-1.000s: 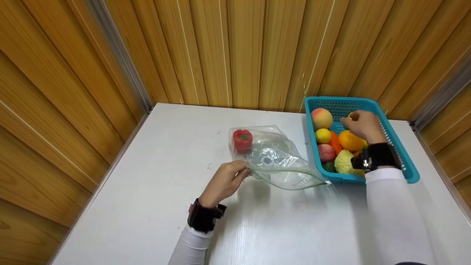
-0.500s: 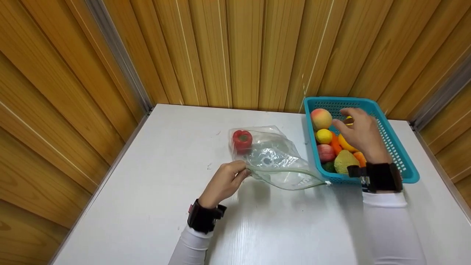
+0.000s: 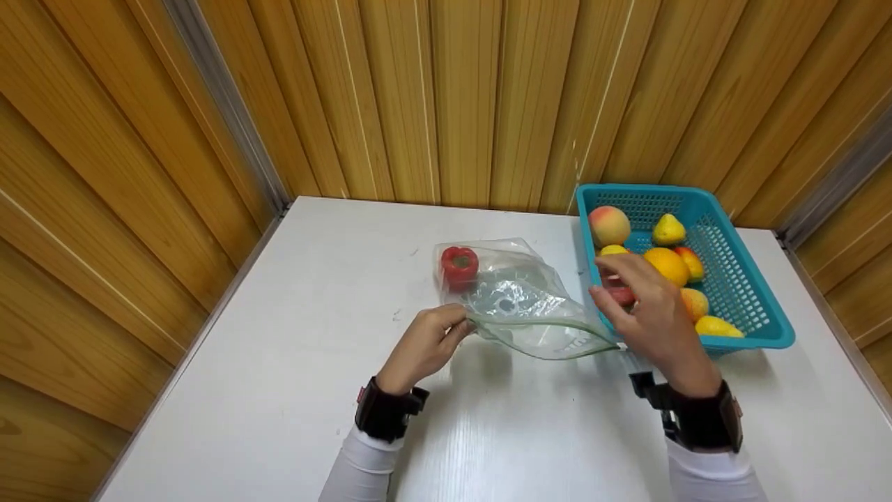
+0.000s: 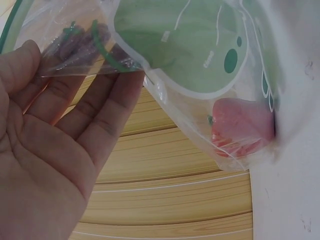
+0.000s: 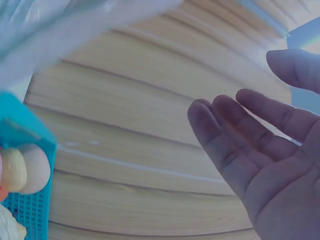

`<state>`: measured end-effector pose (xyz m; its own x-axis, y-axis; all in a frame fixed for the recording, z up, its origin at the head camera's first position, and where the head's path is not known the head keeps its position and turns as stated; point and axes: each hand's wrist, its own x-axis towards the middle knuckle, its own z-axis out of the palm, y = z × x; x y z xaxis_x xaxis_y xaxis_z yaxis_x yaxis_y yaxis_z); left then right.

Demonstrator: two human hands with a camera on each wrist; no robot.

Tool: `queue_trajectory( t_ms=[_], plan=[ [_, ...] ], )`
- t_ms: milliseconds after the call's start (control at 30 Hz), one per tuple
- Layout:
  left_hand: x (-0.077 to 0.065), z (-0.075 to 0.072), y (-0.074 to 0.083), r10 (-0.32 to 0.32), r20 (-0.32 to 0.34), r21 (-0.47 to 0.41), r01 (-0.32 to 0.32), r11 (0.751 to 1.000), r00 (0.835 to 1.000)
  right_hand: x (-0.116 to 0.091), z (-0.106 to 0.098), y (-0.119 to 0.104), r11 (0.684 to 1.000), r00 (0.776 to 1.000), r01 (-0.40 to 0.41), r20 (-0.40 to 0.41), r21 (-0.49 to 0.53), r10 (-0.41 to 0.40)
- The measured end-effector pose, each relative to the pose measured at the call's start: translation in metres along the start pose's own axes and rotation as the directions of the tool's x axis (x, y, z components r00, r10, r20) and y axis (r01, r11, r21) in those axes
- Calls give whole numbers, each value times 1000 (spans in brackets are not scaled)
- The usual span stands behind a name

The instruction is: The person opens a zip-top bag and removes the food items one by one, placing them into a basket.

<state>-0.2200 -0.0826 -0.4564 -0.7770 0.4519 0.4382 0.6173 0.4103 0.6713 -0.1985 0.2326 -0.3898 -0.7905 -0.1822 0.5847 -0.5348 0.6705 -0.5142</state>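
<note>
My left hand point(image 3: 428, 341) pinches the green-edged mouth of a clear zip bag point(image 3: 533, 279) between thumb and fingers. The mouth gapes a little toward me. At the bag's far left end lies a red bell pepper point(image 3: 459, 268), seen through the film; the left wrist view shows this pepper point(image 4: 243, 126) behind the bag's green print point(image 4: 175, 45). My right hand point(image 3: 651, 324) hovers over the near left corner of the teal basket point(image 3: 756, 296), beside the bag's right end. Its fingers are spread and hold nothing, as the right hand point(image 5: 280, 160) in its wrist view confirms.
Inside the basket sit a peach point(image 3: 609, 225), a yellow pear point(image 3: 669, 229), an orange point(image 3: 665, 268), a mango point(image 3: 690, 263) and more fruit partly behind my right hand. Wood-look panels point(image 3: 467, 104) wall the white table point(image 3: 334, 279) at the back and sides.
My right hand has come from the far part of the basket down and left toward the bag, its fingers opening. The left hand and the bag have stayed put.
</note>
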Motion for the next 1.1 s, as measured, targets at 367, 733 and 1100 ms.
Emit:
queue_trajectory(
  t_ms=[367, 733, 1100],
  plan=[
    [0, 0, 0, 3, 8, -8, -3, 1000, 1000, -32, 21, -24, 948, 954, 298, -15, 111, -298],
    [-1, 1, 1, 11, 2, 14, -11, 1000, 1000, -46, 43, -25, 903, 902, 411, 91, 126, -423],
    [-1, 2, -1, 24, 4, 11, -24, 1000, 1000, -42, 74, -16, 969, 933, 246, 274, -14, -233]
  ],
)
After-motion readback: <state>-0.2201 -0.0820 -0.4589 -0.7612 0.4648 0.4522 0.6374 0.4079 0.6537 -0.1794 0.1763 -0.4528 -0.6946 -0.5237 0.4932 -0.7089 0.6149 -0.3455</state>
